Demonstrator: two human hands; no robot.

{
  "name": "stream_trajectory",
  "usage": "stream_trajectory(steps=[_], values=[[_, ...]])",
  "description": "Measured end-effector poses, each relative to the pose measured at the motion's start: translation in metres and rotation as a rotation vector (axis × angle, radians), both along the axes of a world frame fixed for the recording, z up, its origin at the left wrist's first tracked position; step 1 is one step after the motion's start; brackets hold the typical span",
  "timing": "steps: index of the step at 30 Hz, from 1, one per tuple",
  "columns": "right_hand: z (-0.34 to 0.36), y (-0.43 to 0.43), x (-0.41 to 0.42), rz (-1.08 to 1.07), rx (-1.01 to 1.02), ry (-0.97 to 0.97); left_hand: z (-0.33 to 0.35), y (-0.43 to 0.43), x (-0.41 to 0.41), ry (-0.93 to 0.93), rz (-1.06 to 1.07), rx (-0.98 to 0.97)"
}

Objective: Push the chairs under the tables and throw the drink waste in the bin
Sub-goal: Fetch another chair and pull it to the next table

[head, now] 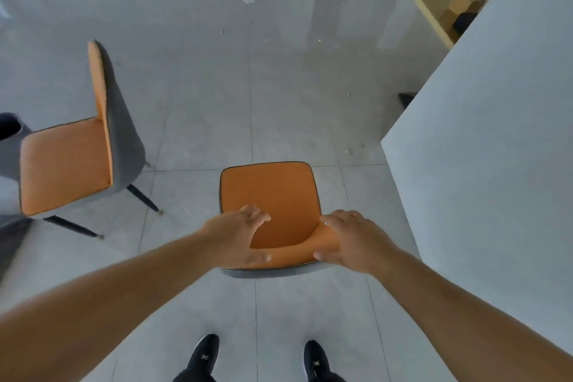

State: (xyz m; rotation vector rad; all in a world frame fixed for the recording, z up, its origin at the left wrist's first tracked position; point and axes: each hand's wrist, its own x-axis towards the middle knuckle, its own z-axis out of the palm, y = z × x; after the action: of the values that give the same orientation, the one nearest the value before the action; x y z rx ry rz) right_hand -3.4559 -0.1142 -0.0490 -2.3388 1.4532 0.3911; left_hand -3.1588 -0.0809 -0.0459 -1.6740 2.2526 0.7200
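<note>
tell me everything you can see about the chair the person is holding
The held chair has an orange padded seat and backrest front with dark piping and a grey outer shell; its legs are hidden. It stands on the grey tiled floor, seen from behind and above, facing away from the person, left of the white table. The left hand and right hand both grip the backrest's top edge, fingers over its front.
</note>
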Motion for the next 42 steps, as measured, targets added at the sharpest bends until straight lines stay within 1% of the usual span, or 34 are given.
stream_trajectory(steps=[5,7,8,10,12,15,17,21,26,29,34,36,42], values=[[-0.037,-0.009,-0.021,0.193,0.126,0.003,-0.017,0.027,-0.022,-0.148,0.112,0.16],[-0.047,-0.006,-0.025,0.254,0.147,-0.004,-0.027,0.042,-0.027,-0.219,0.129,0.217],[-0.051,-0.005,-0.026,0.264,0.13,-0.021,-0.032,0.049,-0.029,-0.247,0.138,0.211],[-0.058,-0.004,-0.024,0.272,0.066,-0.054,-0.041,0.059,-0.033,-0.264,0.166,0.132],[-0.061,-0.004,-0.021,0.265,0.029,-0.059,-0.05,0.064,-0.035,-0.241,0.204,0.057],[-0.065,-0.003,-0.017,0.256,0.018,-0.061,-0.061,0.065,-0.032,-0.123,0.281,0.005],[-0.066,-0.001,-0.013,0.266,0.007,-0.067,-0.066,0.066,-0.027,-0.057,0.287,-0.034],[-0.066,0.013,0.011,0.304,-0.01,-0.077,-0.07,0.087,-0.004,-0.015,0.326,-0.066],[-0.068,0.049,0.059,0.409,-0.004,-0.085,-0.076,0.147,0.036,-0.029,0.39,-0.087],[-0.069,0.071,0.099,0.505,-0.015,-0.094,-0.08,0.198,0.064,-0.036,0.469,-0.092],[-0.066,0.11,0.183,0.666,-0.001,-0.093,-0.081,0.288,0.111,-0.036,0.643,-0.111],[-0.064,0.127,0.22,0.735,-0.004,-0.085,-0.082,0.322,0.129,-0.063,0.72,-0.112],[-0.059,0.188,0.335,0.923,-0.007,-0.053,-0.079,0.421,0.189,-0.071,0.92,-0.071]])
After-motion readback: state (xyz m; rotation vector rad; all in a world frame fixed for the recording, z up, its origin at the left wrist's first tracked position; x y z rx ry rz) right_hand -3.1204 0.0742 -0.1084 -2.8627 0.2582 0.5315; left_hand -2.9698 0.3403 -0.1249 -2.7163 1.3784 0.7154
